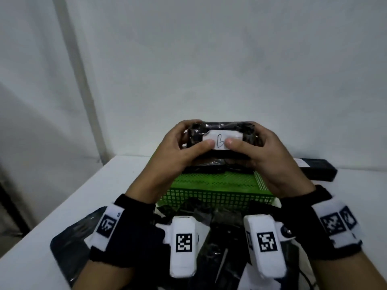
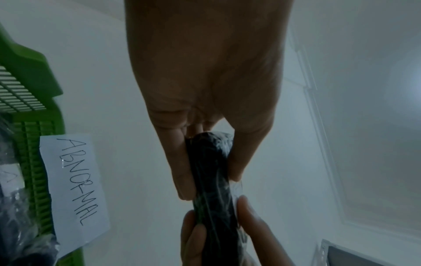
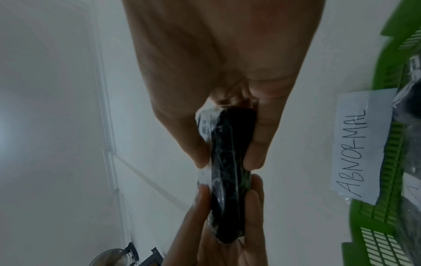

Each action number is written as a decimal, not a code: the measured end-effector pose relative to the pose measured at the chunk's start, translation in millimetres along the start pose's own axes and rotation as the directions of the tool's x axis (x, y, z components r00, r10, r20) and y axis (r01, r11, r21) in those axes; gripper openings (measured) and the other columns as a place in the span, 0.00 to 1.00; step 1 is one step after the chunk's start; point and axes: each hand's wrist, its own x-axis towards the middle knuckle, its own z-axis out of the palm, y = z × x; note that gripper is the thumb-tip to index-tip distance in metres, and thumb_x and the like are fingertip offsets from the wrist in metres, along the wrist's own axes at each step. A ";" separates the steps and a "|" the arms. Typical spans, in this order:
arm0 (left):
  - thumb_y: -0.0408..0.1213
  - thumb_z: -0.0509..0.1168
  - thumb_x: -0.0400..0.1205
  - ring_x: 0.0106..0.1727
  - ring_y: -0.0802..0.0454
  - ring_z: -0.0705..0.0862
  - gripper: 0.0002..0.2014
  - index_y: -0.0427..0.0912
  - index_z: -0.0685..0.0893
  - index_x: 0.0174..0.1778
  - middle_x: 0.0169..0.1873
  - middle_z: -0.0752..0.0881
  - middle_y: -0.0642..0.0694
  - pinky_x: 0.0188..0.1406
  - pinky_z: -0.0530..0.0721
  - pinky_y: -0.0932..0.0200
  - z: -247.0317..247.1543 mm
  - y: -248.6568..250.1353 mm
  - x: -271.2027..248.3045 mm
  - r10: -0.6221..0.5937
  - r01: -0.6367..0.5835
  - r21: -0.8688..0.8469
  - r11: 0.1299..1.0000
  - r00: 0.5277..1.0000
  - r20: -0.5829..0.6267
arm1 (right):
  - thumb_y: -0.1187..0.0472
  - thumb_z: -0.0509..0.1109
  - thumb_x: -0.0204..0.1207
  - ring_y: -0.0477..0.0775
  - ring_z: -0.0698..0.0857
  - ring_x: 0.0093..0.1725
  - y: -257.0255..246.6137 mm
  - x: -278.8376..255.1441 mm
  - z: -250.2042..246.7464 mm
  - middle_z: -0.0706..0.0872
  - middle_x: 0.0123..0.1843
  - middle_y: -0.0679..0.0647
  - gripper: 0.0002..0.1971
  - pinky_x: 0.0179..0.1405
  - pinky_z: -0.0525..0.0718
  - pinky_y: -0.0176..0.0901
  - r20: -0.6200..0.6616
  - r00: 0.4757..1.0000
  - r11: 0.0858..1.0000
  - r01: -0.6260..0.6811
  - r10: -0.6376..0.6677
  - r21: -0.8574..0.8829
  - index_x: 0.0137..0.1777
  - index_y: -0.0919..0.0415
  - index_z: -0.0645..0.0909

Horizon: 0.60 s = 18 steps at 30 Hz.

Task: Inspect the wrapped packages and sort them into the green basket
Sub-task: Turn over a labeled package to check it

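Both hands, left hand and right hand, pinch the black plastic-wrapped package above the green mesh basket; best keep its white label facing up, thumbs clear, for reading.

The wrapped package is black under glossy, crinkled clear film, with a matt white paper label on its face. The green basket is perforated plastic mesh; its "ABNORMAL" tag is plain white paper. The bench looks smooth, matt white.
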 end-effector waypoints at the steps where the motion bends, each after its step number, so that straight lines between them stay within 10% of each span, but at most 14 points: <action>1: 0.33 0.76 0.75 0.56 0.44 0.91 0.22 0.40 0.82 0.65 0.53 0.90 0.41 0.58 0.89 0.40 0.0 -0.1 -3.2 0.007 -0.007 0.018 1.000 1.000 0.003 | 0.64 0.80 0.71 0.61 0.93 0.54 1.7 -1.9 1.0 0.94 0.53 0.58 0.17 0.57 0.90 0.60 -0.009 1.000 1.000 -0.001 0.001 -0.009 0.60 0.62 0.86; 8: 0.35 0.78 0.76 0.54 0.43 0.90 0.18 0.45 0.80 0.59 0.51 0.88 0.46 0.45 0.91 0.46 -2.6 -12.1 -0.9 0.020 -0.019 0.103 0.994 1.000 -0.009 | 0.67 0.79 0.74 0.51 0.92 0.45 11.7 0.0 5.4 0.92 0.49 0.54 0.14 0.30 0.86 0.43 -0.039 0.997 0.989 0.065 -0.070 -0.131 0.58 0.61 0.84; 13: 0.38 0.69 0.84 0.50 0.53 0.90 0.07 0.44 0.79 0.56 0.51 0.85 0.47 0.48 0.90 0.49 0.7 -13.9 -0.9 -0.001 0.001 0.028 1.000 1.000 -0.019 | 0.55 0.83 0.68 0.52 0.92 0.54 17.9 1.4 -1.5 0.91 0.53 0.47 0.20 0.46 0.92 0.54 -0.049 0.992 0.960 0.096 -0.113 -0.265 0.58 0.48 0.82; 18: 0.34 0.70 0.83 0.45 0.53 0.87 0.04 0.43 0.80 0.45 0.47 0.86 0.41 0.52 0.87 0.47 3.4 -10.6 2.4 0.061 -0.061 0.007 0.998 0.995 -0.079 | 0.57 0.78 0.75 0.51 0.90 0.49 14.7 2.1 5.5 0.90 0.50 0.49 0.12 0.51 0.92 0.52 0.030 0.998 0.997 -0.046 0.048 -0.065 0.56 0.55 0.82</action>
